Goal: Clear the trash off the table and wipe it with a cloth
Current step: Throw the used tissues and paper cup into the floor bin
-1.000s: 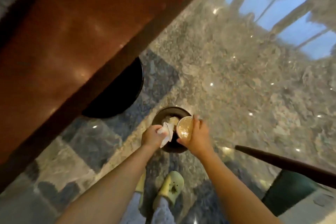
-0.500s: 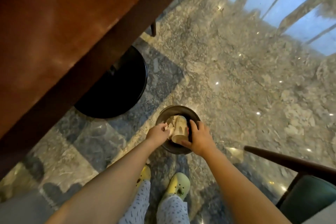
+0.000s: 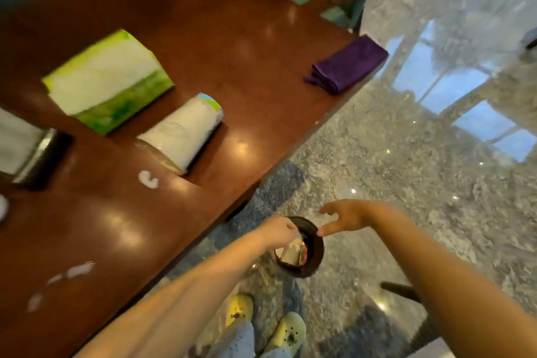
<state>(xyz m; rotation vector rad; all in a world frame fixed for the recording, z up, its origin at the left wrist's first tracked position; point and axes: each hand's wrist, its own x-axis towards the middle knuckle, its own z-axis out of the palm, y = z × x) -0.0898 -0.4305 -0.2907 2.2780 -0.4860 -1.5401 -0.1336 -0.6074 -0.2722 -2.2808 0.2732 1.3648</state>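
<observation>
Here, both hands are seen above the small round dark waste bin [image 3: 312, 253] on the grey marble floor, just off the near right edge of the long reddish-brown wooden table [image 3: 238, 46]. The left hand [image 3: 277, 231] is loosely curled over the bin's rim, and whether anything is pinched in it cannot be told. The right hand [image 3: 344, 218] is spread, fingers apart, with nothing held. Paper scraps are visible inside the bin.

On the table, white crumpled scraps [image 3: 148, 179] lie near the middle and more white bits [image 3: 76, 270] lie at the near left. A lying white paper cup [image 3: 186, 134] and a green-and-white tissue pack [image 3: 110, 81] are set further in. The folded purple cloth [image 3: 348, 64] rests at the far right edge, partly overhanging.

The cloth could be knocked to the floor if brushed in passing, and the small scraps could be swept off the table edge if wiping is begun before they are collected.

Compared with half a second earlier, the beige cup gripped over the bin is no longer held, and the tabletop has been brought into view.
</observation>
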